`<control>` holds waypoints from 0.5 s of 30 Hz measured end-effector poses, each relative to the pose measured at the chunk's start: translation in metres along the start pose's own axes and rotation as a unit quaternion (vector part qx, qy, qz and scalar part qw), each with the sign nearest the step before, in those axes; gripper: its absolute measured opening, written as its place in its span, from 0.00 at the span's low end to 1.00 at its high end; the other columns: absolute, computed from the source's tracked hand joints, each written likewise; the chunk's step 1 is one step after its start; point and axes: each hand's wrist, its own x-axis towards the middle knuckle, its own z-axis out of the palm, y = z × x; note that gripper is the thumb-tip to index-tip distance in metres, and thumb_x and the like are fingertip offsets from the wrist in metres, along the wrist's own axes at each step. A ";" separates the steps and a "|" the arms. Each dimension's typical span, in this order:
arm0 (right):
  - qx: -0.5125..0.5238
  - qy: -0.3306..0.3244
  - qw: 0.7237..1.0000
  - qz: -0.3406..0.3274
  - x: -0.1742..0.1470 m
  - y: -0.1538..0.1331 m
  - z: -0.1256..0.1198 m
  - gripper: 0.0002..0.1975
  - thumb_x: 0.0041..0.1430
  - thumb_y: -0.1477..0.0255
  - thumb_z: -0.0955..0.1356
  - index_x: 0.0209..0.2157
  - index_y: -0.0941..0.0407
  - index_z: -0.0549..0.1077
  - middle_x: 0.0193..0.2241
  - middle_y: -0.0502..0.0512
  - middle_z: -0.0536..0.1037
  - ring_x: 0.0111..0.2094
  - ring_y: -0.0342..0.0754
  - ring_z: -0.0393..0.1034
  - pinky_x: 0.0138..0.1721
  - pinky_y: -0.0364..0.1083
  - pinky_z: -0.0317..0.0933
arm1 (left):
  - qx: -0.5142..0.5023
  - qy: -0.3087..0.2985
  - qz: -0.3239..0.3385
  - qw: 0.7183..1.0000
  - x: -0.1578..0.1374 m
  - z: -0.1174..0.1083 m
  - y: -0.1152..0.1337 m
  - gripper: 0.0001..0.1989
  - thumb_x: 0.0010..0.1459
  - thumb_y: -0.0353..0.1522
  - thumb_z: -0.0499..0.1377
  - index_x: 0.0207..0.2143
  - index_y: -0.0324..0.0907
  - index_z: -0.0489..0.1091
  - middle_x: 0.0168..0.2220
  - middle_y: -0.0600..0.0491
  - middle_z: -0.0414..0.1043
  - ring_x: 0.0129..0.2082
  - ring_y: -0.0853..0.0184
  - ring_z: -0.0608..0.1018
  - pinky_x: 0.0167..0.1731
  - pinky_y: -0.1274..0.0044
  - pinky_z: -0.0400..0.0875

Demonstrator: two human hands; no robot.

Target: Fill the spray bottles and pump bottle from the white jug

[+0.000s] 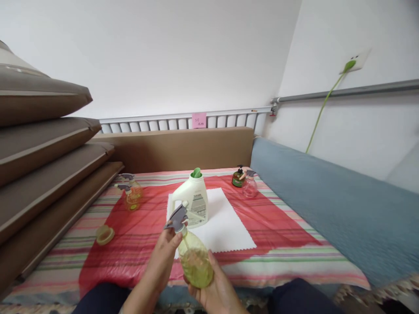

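Note:
A clear yellow-green spray bottle (196,264) with a grey trigger head (178,217) is held tilted between my hands, with some liquid visible inside. My left hand (166,246) has its thumb and fingers closed round the neck, just under the trigger head. Lower down, my right hand (216,290) is wrapped round the bottle's body from the right and below. Directly behind the bottle stands a white detergent jug (198,196) with a green spout in its open top. The jug rests on a white scallop-edged sheet (225,231).
Two yellow spray bottles (132,200) stand at the left, and a pale yellow round cap (104,234) lies nearer. A dark green pump bottle (238,179) and a pink spray bottle (250,187) stand at the back right. Stacked cushions (49,152) rise at the left.

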 end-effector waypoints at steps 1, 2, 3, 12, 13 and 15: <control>-0.001 0.000 1.000 0.001 0.000 -0.001 0.000 0.25 0.55 0.55 0.64 0.44 0.62 0.70 0.35 0.59 0.78 0.30 0.48 0.73 0.27 0.42 0.65 | -0.005 -0.020 -0.019 1.000 -0.001 0.000 0.001 0.17 0.46 0.39 0.63 0.38 0.39 0.73 0.42 0.43 0.73 0.48 0.55 0.71 0.50 0.66 0.59; -0.002 0.000 1.000 0.000 -0.001 -0.001 0.000 0.25 0.55 0.55 0.63 0.45 0.62 0.70 0.34 0.59 0.78 0.30 0.48 0.73 0.26 0.42 0.65 | -0.004 -0.031 -0.031 0.999 -0.001 0.001 0.001 0.16 0.47 0.38 0.63 0.38 0.39 0.73 0.42 0.44 0.74 0.48 0.55 0.71 0.50 0.66 0.59; -0.004 -0.001 1.000 0.000 -0.001 -0.002 0.000 0.26 0.56 0.55 0.63 0.45 0.62 0.70 0.34 0.59 0.78 0.30 0.48 0.73 0.26 0.42 0.65 | 0.004 -0.029 -0.033 0.999 -0.001 0.001 0.002 0.16 0.47 0.37 0.63 0.38 0.39 0.73 0.40 0.45 0.74 0.47 0.56 0.72 0.50 0.67 0.59; 0.010 0.003 1.000 0.005 -0.003 -0.005 -0.004 0.26 0.55 0.55 0.64 0.43 0.64 0.70 0.32 0.59 0.78 0.29 0.48 0.73 0.25 0.41 0.65 | 0.019 -0.024 -0.026 0.999 0.000 0.001 -0.003 0.21 0.47 0.37 0.63 0.45 0.41 0.69 0.45 0.44 0.72 0.49 0.57 0.70 0.49 0.67 0.60; 0.010 0.001 1.000 0.005 -0.003 -0.005 -0.005 0.26 0.55 0.55 0.64 0.44 0.64 0.70 0.32 0.60 0.78 0.30 0.48 0.73 0.25 0.41 0.65 | 0.025 -0.017 -0.024 0.999 0.000 0.002 -0.004 0.20 0.46 0.36 0.64 0.43 0.41 0.70 0.42 0.45 0.74 0.47 0.58 0.71 0.48 0.68 0.60; 0.009 -0.004 1.000 0.003 -0.003 -0.005 -0.004 0.26 0.55 0.55 0.64 0.44 0.64 0.70 0.33 0.60 0.78 0.30 0.48 0.73 0.25 0.41 0.65 | 0.034 0.014 -0.002 0.999 0.000 0.002 -0.005 0.17 0.43 0.33 0.66 0.38 0.40 0.70 0.36 0.47 0.76 0.41 0.60 0.74 0.44 0.70 0.63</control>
